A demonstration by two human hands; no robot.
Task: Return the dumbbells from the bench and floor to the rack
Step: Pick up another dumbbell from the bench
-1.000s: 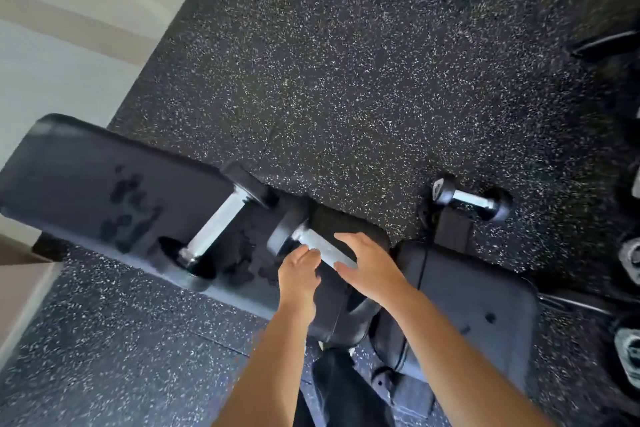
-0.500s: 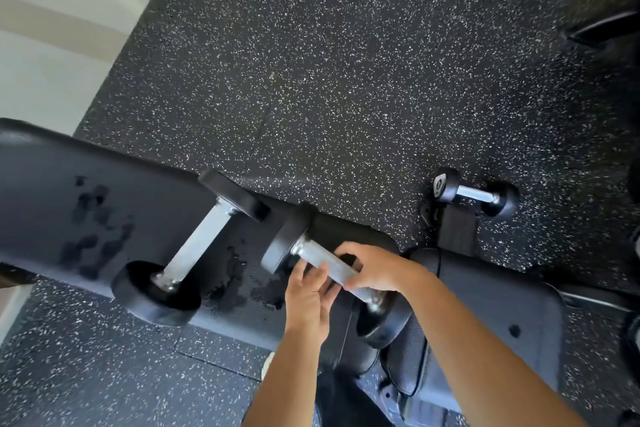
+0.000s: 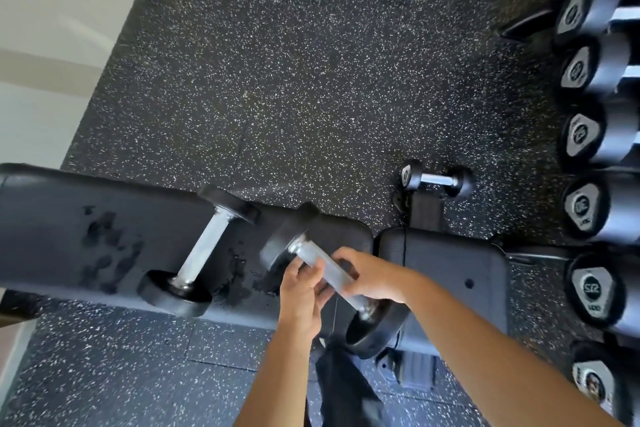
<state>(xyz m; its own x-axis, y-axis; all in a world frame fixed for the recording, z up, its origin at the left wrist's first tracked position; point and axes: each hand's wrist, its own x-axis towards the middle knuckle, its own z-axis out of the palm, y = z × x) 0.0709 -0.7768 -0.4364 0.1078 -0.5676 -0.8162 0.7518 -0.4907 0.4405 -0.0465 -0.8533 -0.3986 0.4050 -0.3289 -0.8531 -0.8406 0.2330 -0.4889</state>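
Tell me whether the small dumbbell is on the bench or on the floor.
On the floor: the small dumbbell lies on its speckled surface beyond the bench, no hand on it.

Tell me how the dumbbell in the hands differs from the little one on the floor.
The large black held dumbbell looks bigger than the small black floor dumbbell. The left hand and right hand grip the large one at the black padded bench; the small one lies untouched on the speckled floor. Both have black heads and silvery handles.
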